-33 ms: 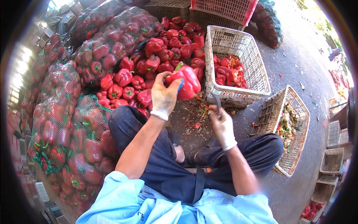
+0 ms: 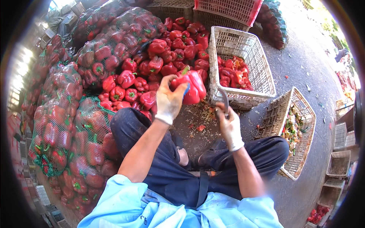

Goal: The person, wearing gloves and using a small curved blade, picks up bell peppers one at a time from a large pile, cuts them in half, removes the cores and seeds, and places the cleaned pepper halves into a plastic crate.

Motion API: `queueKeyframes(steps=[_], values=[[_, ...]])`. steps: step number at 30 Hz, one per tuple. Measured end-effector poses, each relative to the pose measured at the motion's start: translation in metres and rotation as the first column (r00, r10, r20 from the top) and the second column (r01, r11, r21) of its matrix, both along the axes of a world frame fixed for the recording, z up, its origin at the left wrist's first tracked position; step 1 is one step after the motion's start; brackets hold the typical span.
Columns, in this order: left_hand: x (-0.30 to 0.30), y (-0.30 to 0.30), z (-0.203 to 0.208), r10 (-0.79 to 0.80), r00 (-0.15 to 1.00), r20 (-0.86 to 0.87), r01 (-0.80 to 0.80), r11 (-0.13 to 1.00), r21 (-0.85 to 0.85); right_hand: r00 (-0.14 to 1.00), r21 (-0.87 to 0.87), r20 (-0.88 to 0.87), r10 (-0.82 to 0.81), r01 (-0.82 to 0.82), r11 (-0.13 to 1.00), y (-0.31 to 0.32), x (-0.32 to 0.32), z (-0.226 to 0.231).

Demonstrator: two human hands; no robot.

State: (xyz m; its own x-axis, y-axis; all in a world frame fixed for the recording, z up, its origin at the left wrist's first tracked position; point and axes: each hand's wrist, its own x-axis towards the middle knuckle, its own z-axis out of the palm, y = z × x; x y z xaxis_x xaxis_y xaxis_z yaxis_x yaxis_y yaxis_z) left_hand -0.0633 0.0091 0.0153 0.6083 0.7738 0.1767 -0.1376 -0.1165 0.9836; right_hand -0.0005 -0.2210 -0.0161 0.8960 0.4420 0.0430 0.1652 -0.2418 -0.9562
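Note:
My gloved left hand (image 2: pixel 170 98) is closed around a large red bell pepper (image 2: pixel 194 88), held in the air with its green stem up. To the right, my gloved right hand (image 2: pixel 227 125) grips a knife with a curved grey blade (image 2: pixel 225 98). The blade points up and stands apart from the pepper. Behind my left hand lies a heap of loose red bell peppers (image 2: pixel 155 64). Beyond the knife, a dirty white plastic crate (image 2: pixel 243 93) holds cut red pepper pieces (image 2: pixel 233 72).
Green mesh sacks of peppers (image 2: pixel 53 117) crowd the left side. A tilted crate (image 2: pixel 304 157) with stem and core scraps (image 2: pixel 293 127) stands to the right of my knee. Seeds and scraps (image 2: pixel 200 128) litter the floor between my feet. A pink crate (image 2: pixel 224 10) is at the back.
The pepper has shifted slightly right in my left hand. My right hand has turned and moved a little right, so more of the curved blade shows.

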Motion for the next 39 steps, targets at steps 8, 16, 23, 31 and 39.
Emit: queueKeyframes(steps=[8,16,23,31,39], values=[[-0.020,-0.034,0.021,-0.212,0.947,-0.242,0.267,0.936,0.227,0.939,0.163,-0.100,0.329,-0.311,0.936,0.016,0.036,0.043],[-0.033,-0.036,0.035,-0.433,0.880,-0.195,0.431,0.901,-0.053,0.871,0.231,-0.285,0.400,-0.342,0.911,0.013,0.038,0.074],[-0.035,-0.034,0.035,-0.511,0.859,-0.031,0.492,0.841,-0.226,0.833,0.273,-0.397,0.385,-0.294,0.916,0.002,0.053,0.067],[-0.031,-0.036,0.032,-0.578,0.784,0.225,0.615,0.675,-0.407,0.577,0.629,-0.535,0.617,-0.216,0.747,-0.012,0.063,0.060],[-0.029,-0.039,0.032,-0.552,0.818,0.164,0.574,0.758,-0.311,0.872,0.254,-0.423,0.245,-0.145,0.956,-0.009,0.060,0.076]])
